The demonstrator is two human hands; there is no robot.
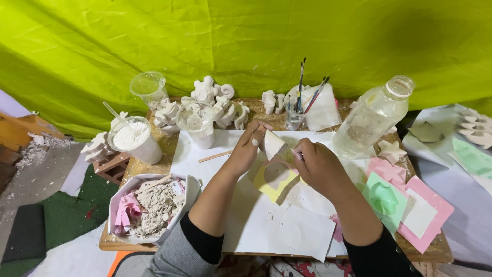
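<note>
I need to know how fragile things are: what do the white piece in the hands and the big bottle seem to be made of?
White piece: likely cast plaster, matte and chalky, like the crumbled white rubble in the bowl. The left hand holds it; the right hand works its edge. Bottle: clear plastic by its look, though glass cannot be ruled out.

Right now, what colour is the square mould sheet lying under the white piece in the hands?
Yellow: the square mould sheet shows best in the head view, lying on white paper.
</note>
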